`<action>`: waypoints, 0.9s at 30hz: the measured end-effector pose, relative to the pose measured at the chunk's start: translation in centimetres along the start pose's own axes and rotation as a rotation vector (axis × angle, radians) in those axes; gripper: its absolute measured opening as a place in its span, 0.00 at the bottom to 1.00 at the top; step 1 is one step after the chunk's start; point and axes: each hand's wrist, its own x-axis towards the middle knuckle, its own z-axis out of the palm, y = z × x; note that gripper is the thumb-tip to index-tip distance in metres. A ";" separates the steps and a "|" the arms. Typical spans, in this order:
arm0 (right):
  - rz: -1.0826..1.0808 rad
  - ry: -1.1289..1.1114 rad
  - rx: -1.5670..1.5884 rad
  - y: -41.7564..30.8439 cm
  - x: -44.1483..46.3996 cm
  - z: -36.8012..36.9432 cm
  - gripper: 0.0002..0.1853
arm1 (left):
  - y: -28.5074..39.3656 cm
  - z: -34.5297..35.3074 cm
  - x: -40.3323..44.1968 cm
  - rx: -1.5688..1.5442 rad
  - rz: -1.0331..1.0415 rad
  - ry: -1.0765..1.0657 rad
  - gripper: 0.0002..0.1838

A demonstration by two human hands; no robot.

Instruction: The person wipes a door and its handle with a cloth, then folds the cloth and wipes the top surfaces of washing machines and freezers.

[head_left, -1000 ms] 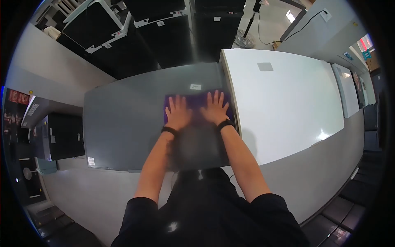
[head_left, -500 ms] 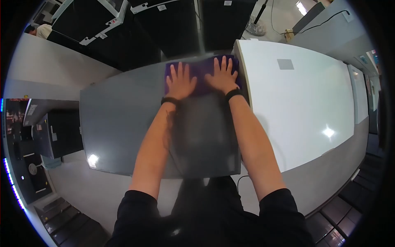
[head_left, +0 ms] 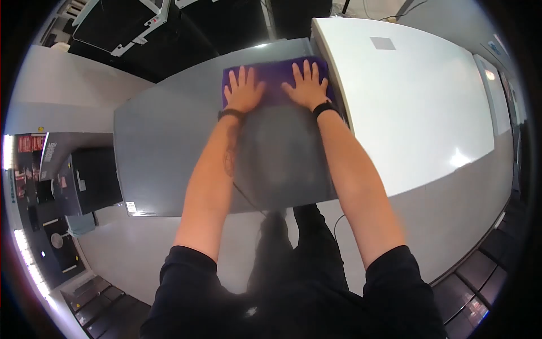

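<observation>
A purple cloth (head_left: 275, 85) is spread flat on a glossy dark grey panel (head_left: 169, 141), near the panel's far edge. My left hand (head_left: 243, 91) lies on the cloth's left part with its fingers spread. On the right part of the cloth rests my right hand (head_left: 308, 86), also palm down with fingers apart. A black band circles each wrist. The cloth reaches close to the seam where a white panel (head_left: 412, 107) adjoins on the right, bearing a small grey rectangle.
Large black appliances (head_left: 214, 34) stand beyond the far edge. At the left is a dark box-shaped unit (head_left: 99, 178). Another white unit (head_left: 493, 93) stands at the far right. Grey floor (head_left: 135, 248) shows below the panels, with a thin cable on the right.
Over the last second both hands and the purple cloth have slid away from me, from the panel's middle to near its far edge. The camera view has also shifted.
</observation>
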 end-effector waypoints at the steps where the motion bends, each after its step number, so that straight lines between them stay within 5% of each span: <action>1: -0.001 0.001 0.007 0.1 -1.6 0.3 0.41 | -0.1 0.6 -1.4 -0.019 0.040 0.065 0.37; 14: 0.064 0.034 -0.025 -2.2 -21.9 4.7 0.41 | -2.6 3.9 -20.8 0.022 0.101 0.006 0.38; 27: 0.095 -0.021 -0.063 -7.2 -31.0 8.8 0.43 | -7.9 4.5 -31.8 -0.057 0.146 0.048 0.36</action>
